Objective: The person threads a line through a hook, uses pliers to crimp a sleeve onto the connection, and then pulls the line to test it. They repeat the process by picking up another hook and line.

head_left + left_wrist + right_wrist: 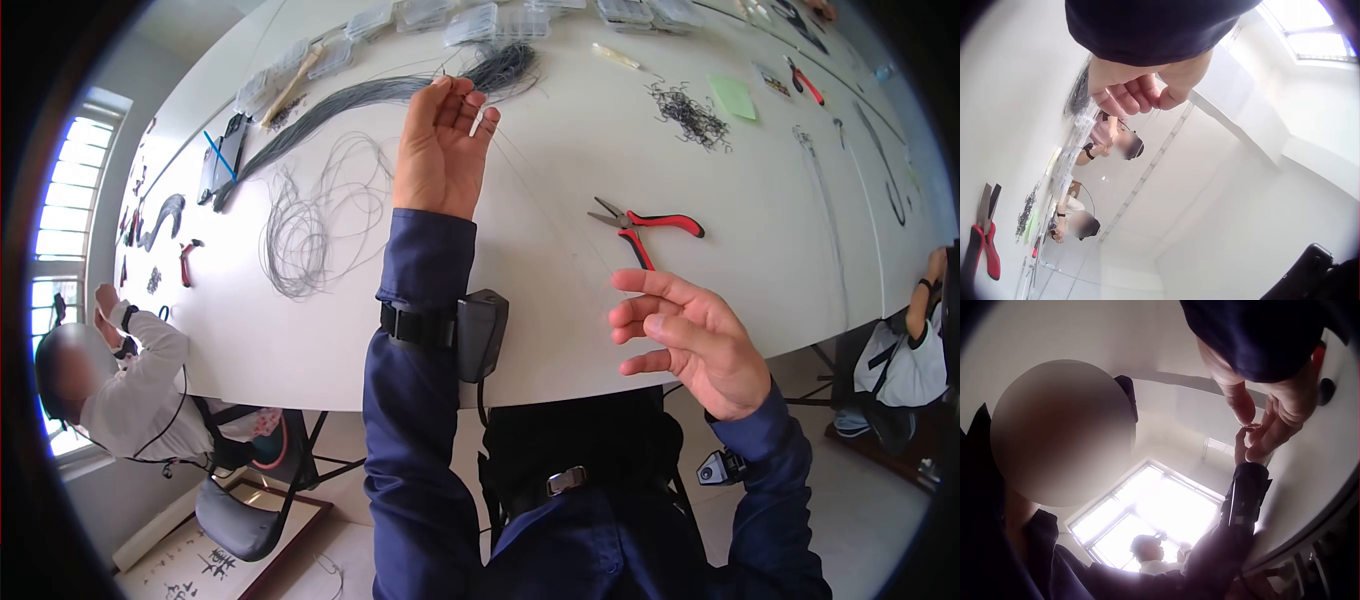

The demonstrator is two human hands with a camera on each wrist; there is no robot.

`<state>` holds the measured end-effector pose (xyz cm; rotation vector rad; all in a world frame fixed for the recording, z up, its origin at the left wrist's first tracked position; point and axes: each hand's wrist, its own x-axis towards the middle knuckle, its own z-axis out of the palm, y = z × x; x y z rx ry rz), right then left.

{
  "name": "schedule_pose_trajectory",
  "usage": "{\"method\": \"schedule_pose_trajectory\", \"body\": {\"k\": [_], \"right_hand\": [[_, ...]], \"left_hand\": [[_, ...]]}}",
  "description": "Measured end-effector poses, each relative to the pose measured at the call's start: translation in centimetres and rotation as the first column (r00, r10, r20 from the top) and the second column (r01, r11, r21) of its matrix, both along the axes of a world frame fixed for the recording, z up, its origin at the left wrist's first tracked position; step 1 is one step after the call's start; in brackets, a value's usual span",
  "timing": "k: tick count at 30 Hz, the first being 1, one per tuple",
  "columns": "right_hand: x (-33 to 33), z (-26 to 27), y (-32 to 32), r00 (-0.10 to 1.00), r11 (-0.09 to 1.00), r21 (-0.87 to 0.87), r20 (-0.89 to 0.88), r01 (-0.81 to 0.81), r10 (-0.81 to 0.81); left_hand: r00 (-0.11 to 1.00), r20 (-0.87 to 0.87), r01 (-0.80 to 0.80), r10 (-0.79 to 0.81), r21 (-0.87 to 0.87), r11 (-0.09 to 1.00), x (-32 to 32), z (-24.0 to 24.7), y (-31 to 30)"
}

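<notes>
head view: our left hand [443, 150], at twelve o'clock, pinches a fine strand [550, 197] stretching toward our right hand [703, 345] at three; we cannot tell whether the right fingers grip it. we judge the strand could slip or snap if our hands pull too hard. on one table [540, 340] we count one dark bundle [345, 104] at eleven, one loose coil [290, 240] at ten, one heap of small hooks [693, 120] past one, and three red-handled tools: near pliers [628, 219] and a farther tool [805, 86] at two, another tool [187, 263] at nine.
</notes>
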<state>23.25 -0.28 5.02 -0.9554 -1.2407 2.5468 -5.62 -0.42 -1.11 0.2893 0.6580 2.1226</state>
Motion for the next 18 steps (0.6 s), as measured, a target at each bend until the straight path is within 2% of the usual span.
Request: {"method": "schedule_pose_trajectory", "body": {"k": [2, 5, 8, 18], "right_hand": [[0.3, -0.1, 0.3, 0.999, 0.998, 0.034, -0.016, 0.047, -0.046], [0.5, 0.1, 1.0, 0.986, 0.961, 0.228, 0.022, 0.157, -0.166], [0.9, 0.0, 2.2, 0.964, 0.912, 0.316, -0.053, 0.262, -0.259], [2.0, 0.1, 5.3, 0.911, 0.786, 0.473, -0.106, 0.399, -0.399]], "left_hand": [[0.999, 0.038, 0.032, -0.033, 0.012, 0.999, 0.0, 0.1, -0.1], [0.992, 0.082, 0.092, -0.093, 0.007, 0.996, 0.0, 0.2, -0.3], [0.992, 0.072, 0.102, -0.100, -0.019, 0.995, 0.1, 0.2, -0.2], [0.981, 0.002, 0.193, -0.194, -0.136, 0.972, 0.4, 0.3, -0.4]]}}
